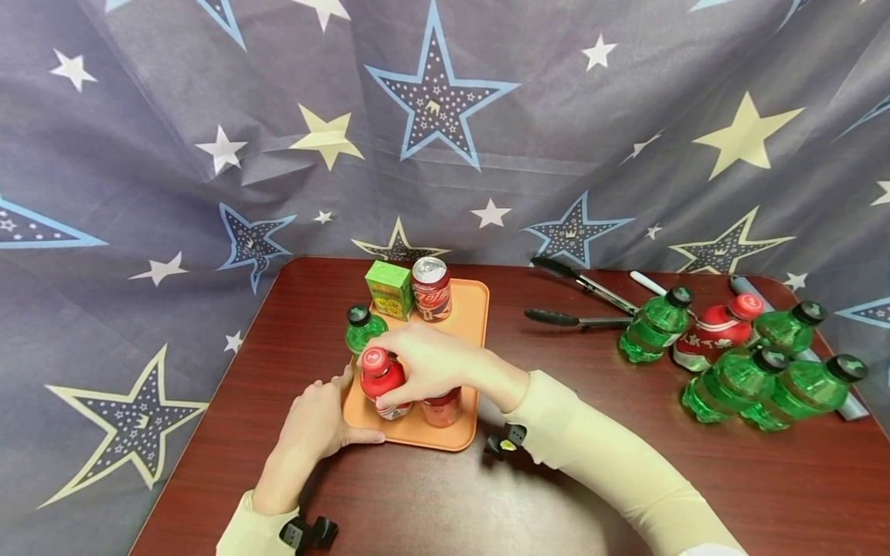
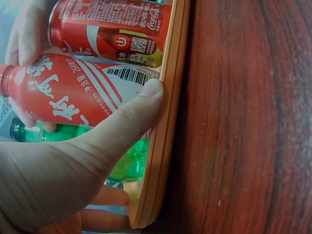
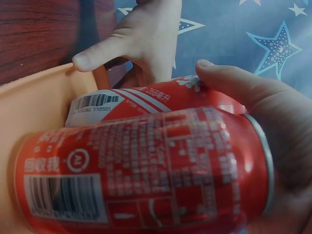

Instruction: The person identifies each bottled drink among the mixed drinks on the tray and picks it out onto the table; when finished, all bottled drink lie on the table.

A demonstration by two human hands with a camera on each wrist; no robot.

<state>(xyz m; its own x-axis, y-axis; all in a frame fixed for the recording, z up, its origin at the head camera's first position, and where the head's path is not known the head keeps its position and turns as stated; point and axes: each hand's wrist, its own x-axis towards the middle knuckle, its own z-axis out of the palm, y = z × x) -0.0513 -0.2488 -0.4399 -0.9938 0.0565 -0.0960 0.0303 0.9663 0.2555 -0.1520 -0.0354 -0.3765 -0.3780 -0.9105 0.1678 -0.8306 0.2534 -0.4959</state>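
My right hand point(image 1: 426, 357) grips a red Coca-Cola bottle point(image 1: 379, 376) around its upper body; the bottle stands upright at the front left of an orange tray point(image 1: 480, 328). Beside it is a red Coca-Cola can point(image 3: 136, 170), partly hidden under that hand in the head view. With thumb and fingers spread, my left hand point(image 1: 313, 423) touches the tray's front left corner. Its straight thumb point(image 2: 131, 113) lies on the front rim. Behind the red bottle stands a green bottle point(image 1: 363, 330). Further back are a green box point(image 1: 390, 290) and another red can point(image 1: 432, 290).
On the right side of the wooden table point(image 1: 570, 486) several green bottles point(image 1: 653, 328) are grouped around another red bottle point(image 1: 716, 333). Black-tipped tongs point(image 1: 598, 292) lie behind them, near a white-handled utensil point(image 1: 647, 283) and a grey stick point(image 1: 851, 405). A star-patterned cloth point(image 1: 445, 201) hangs behind the table.
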